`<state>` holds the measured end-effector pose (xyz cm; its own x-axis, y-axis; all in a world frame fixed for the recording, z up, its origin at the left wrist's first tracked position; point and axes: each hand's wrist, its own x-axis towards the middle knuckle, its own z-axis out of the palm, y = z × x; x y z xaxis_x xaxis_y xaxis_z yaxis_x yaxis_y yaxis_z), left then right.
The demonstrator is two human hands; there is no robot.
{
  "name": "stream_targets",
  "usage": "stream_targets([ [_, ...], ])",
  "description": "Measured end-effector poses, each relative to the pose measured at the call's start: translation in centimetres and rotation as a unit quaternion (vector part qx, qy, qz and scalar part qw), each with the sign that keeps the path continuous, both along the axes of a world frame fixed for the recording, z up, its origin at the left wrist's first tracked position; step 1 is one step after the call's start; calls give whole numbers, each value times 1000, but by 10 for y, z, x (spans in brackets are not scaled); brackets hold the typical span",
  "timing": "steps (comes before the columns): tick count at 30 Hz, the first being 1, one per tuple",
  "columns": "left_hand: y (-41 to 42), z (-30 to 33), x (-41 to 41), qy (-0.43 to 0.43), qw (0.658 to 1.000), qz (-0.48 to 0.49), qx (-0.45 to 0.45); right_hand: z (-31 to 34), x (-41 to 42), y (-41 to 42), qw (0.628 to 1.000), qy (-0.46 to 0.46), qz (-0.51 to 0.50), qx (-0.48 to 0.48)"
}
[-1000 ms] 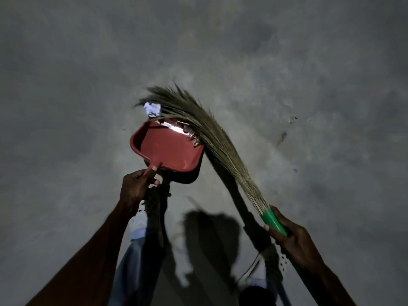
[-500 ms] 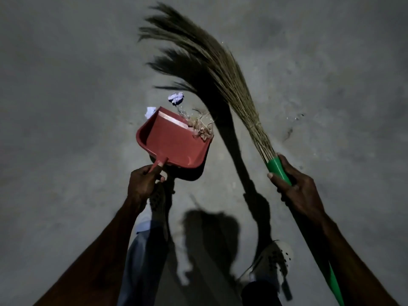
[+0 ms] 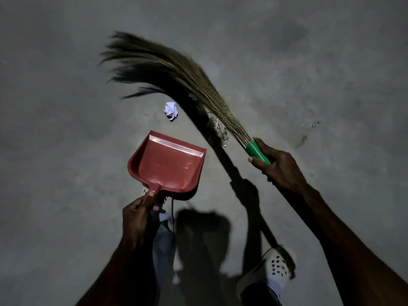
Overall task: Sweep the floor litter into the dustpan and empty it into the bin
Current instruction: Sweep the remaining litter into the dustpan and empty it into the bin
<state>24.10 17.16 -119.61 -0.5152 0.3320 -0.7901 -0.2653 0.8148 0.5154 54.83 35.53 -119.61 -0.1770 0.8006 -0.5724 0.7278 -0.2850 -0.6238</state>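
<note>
Grey concrete floor [image 3: 66,107] filled the whole view, dim toward the corners and bare on the left, at the top and on the right, so open room was left on every side of the tools. No wall or floor edge was seen, and no bin.

Next in size, the grass broom [image 3: 176,69] was held slantwise, its fanned bristles curving up and to the left above the litter, its dark shadow cast beneath it. The red dustpan [image 3: 170,166] was held low in the middle, its open lip turned away from the person, its inside bare. A white perforated shoe [image 3: 277,265] was seen at the bottom right.

The right hand [image 3: 278,166] was wrapped tightly around the broom's green handle [image 3: 257,151], the arm stretched forward from the lower right. The left hand [image 3: 136,217] was closed on the dustpan's short handle, thumb laid on top.

A crumpled white paper [image 3: 170,110] lay on the floor just beyond the lip, apart from it. A small tangle of clear scraps [image 3: 221,131] lay beside the bristle binding.
</note>
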Motion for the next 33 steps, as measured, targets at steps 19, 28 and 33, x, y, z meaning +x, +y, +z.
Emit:
stream_targets([
  [19, 70, -4, -8, 13, 999, -37, 36, 49, 76, -118, 978, 38, -176, -101],
  [28, 71, -9, -8, 31, 993, -114, 31, 12, 85, -104, 957, 17, -281, -72],
  [33, 66, -12, -27, 44, 979, -198, 12, -13, 92, -125, 957, 0, -271, -103],
])
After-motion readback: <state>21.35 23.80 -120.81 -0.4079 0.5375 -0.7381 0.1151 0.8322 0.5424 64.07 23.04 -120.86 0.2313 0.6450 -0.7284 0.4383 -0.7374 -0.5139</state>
